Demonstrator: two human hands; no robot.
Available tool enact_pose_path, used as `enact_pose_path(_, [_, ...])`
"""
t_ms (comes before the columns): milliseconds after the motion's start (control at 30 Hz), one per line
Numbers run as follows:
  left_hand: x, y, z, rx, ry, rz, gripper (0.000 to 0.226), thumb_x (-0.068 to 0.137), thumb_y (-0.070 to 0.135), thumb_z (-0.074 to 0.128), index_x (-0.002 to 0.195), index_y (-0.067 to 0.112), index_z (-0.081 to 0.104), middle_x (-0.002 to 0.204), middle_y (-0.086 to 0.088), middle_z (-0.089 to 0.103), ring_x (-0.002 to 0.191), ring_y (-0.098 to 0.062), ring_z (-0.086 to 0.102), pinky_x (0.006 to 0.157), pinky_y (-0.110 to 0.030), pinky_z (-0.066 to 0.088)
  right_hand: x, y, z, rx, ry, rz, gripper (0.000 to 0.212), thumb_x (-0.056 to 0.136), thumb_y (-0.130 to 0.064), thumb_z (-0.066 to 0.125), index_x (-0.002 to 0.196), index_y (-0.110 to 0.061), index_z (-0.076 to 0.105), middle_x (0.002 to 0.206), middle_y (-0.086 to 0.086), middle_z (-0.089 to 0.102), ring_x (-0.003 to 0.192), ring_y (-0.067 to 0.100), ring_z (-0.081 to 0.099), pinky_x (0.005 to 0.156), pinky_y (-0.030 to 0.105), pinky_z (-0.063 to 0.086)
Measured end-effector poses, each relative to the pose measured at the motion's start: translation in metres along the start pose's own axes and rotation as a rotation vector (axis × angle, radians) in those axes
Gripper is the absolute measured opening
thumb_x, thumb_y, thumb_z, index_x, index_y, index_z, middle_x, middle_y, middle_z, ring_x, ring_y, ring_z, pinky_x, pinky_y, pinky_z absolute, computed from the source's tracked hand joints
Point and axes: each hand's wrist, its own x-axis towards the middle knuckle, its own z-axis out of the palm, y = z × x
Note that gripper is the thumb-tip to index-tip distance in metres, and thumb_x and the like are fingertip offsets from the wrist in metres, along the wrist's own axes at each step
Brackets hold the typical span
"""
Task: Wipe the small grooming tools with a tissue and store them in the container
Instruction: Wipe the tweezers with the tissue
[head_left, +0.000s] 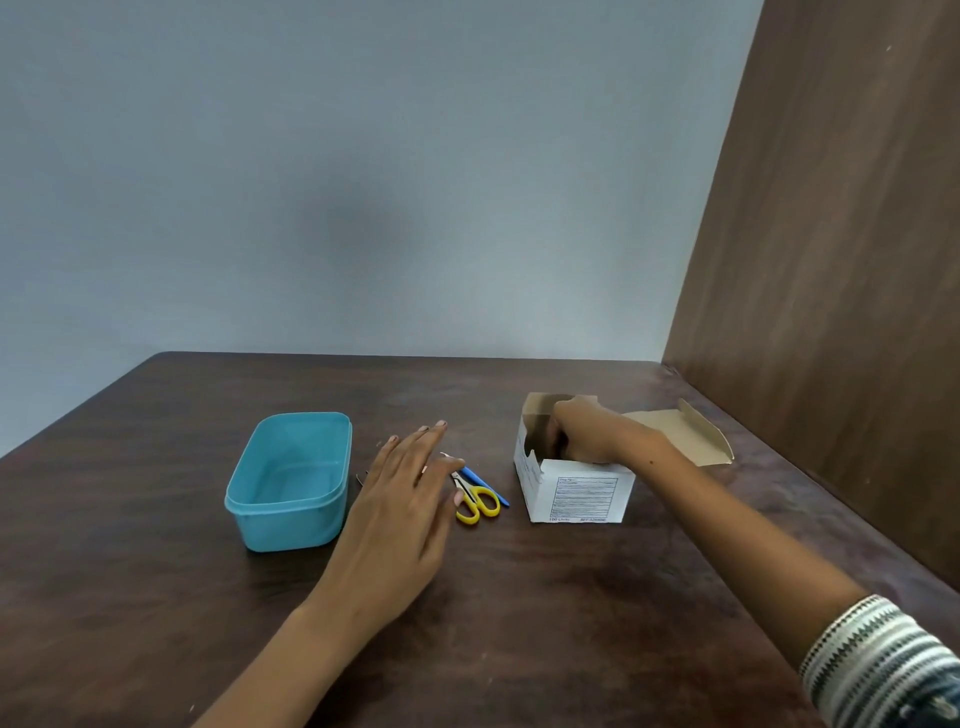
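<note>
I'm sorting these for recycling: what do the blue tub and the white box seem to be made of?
Blue tub: apparently plastic, smooth and slightly translucent, with a moulded rim and rounded corners. White box: thin cardboard, matte, printed white outside, raw brown inside, with a folded-back flap.

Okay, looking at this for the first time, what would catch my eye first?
Probably the bright blue container, open and standing left of centre on the dark wooden table. Next, the right hand reaching down into the open white cardboard box on the right. Between them the left hand hovers, fingers spread, beside the yellow-handled scissors and a blue tool.
</note>
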Motion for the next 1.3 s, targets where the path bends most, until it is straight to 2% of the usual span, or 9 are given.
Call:
enact_pose_path(267, [0.000,0.001,-0.001,-0.007,-0.006,0.001,0.034,0.094,0.032,0.035,0.119,0.022,0.055,0.145,-0.005,0.043,0.135,-0.018,0.038,0.115,-0.037,0.023,-0.001,0.000,0.002,-0.037,-0.076,-0.101,0.019,0.081,-0.008,0.055,0.092,-0.007,0.072,0.092,0.007,0.072,0.088,0.022,0.063,0.079,0.038,0.053])
enact_pose_path(467, [-0.001,-0.001,-0.002,-0.025,-0.003,-0.003,0.034,0.094,0.032,0.036,0.120,0.021,0.055,0.145,-0.006,0.043,0.136,-0.019,0.038,0.115,-0.038,0.023,-0.016,0.003,-0.022,0.016,-0.106,-0.102,0.012,0.080,-0.014,0.057,0.081,-0.013,0.068,0.078,0.003,0.065,0.066,0.014,0.055,0.059,0.029,0.043])
enact_pose_path(633, [-0.001,0.001,-0.002,-0.034,-0.004,-0.003,0.034,0.094,0.032,0.036,0.119,0.021,0.056,0.145,-0.007,0.043,0.136,-0.020,0.038,0.115,-0.038,0.021,-0.026,0.003,-0.040,0.286,-0.094,-0.083,0.007,0.084,-0.007,0.059,0.085,-0.007,0.065,0.079,0.004,0.064,0.071,0.015,0.062,0.065,0.027,0.053])
enact_pose_path(767, [-0.002,0.000,-0.006,-0.059,0.012,-0.012,0.037,0.094,0.034,0.033,0.120,0.020,0.055,0.146,-0.006,0.042,0.136,-0.019,0.037,0.115,-0.037,0.022,-0.039,0.001,-0.054,0.448,-0.006,-0.061,0.009,0.087,-0.004,0.055,0.082,-0.007,0.062,0.075,0.005,0.064,0.069,0.013,0.063,0.058,0.021,0.051])
enact_pose_path(933, [0.000,0.003,-0.012,-0.124,0.019,-0.039,0.047,0.093,0.043,0.028,0.124,0.020,0.056,0.149,-0.001,0.038,0.139,-0.014,0.031,0.115,-0.028,0.014,-0.061,-0.021,-0.055,0.913,0.144,-0.102,0.016,0.087,0.000,0.052,0.078,-0.004,0.065,0.071,0.001,0.064,0.072,0.007,0.063,0.070,0.027,0.058])
enact_pose_path(1000, [0.000,0.005,-0.015,-0.194,0.029,-0.066,0.047,0.094,0.047,0.031,0.126,0.022,0.055,0.148,0.002,0.039,0.137,-0.011,0.032,0.114,-0.026,0.017,-0.065,-0.039,-0.044,1.098,0.159,-0.108,0.019,0.086,0.000,0.052,0.073,-0.005,0.065,0.071,0.002,0.064,0.071,0.011,0.064,0.069,0.026,0.059])
enact_pose_path(1100, [0.000,0.008,-0.021,-0.377,0.057,-0.147,0.041,0.095,0.046,0.042,0.127,0.023,0.055,0.139,0.008,0.047,0.129,-0.001,0.039,0.106,-0.020,0.031,-0.066,-0.068,-0.021,1.229,0.145,-0.107,0.021,0.085,0.000,0.053,0.067,-0.006,0.063,0.066,0.003,0.064,0.064,0.013,0.065,0.062,0.024,0.058])
enact_pose_path(1200, [0.001,0.010,-0.028,-0.512,0.116,-0.207,0.041,0.090,0.042,0.047,0.123,0.021,0.058,0.118,0.010,0.062,0.110,0.003,0.054,0.091,-0.012,0.044,-0.061,-0.086,0.001,1.251,0.184,-0.106,0.020,0.082,0.001,0.056,0.065,-0.005,0.066,0.061,-0.001,0.067,0.062,0.011,0.067,0.060,0.022,0.057])
enact_pose_path(1300, [0.002,0.013,-0.031,-0.631,0.151,-0.283,0.032,0.088,0.034,0.057,0.117,0.020,0.061,0.098,0.015,0.066,0.096,0.006,0.060,0.078,-0.005,0.046,-0.057,-0.095,0.018,1.254,0.234,-0.119,0.020,0.079,0.002,0.062,0.064,-0.010,0.067,0.063,0.000,0.067,0.065,0.014,0.067,0.065,0.026,0.059])
